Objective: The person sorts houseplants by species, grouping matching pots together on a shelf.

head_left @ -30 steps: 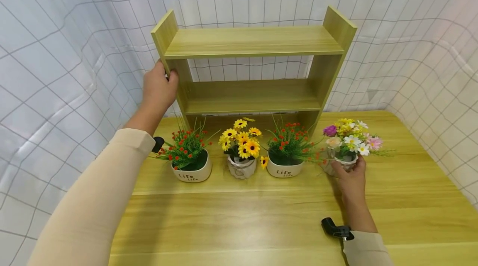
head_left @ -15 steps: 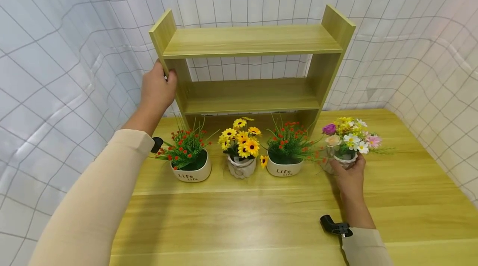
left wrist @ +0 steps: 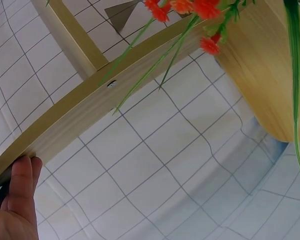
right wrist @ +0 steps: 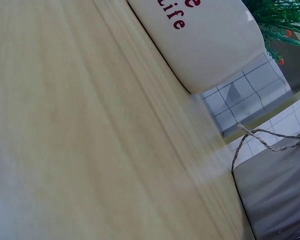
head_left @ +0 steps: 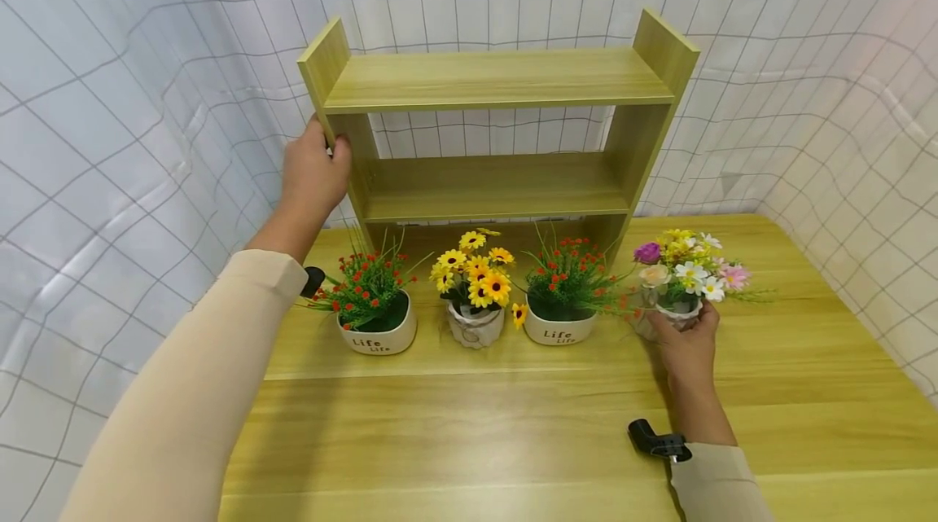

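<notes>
My left hand (head_left: 315,168) grips the left side panel of a wooden shelf rack (head_left: 498,81), fingers on its outer face and thumb toward the front edge. In the left wrist view, the fingers (left wrist: 22,180) lie against the panel (left wrist: 65,125). At the right, my right hand (head_left: 690,351) holds a small pale flowerpot (head_left: 677,310) filled with purple, yellow, white and pink flowers (head_left: 690,271). The right wrist view catches only part of this pot (right wrist: 275,190), with twine (right wrist: 270,140) tied round it; that hand is almost wholly out of that view.
In front of the rack stand two white "Life" planters (head_left: 381,339) (head_left: 558,331) with red-flowered grass. Between them sits a pot of yellow sunflowers (head_left: 476,326). Everything is on a wooden table (head_left: 469,432), with white grid-patterned curtains (head_left: 513,1) behind and at both sides.
</notes>
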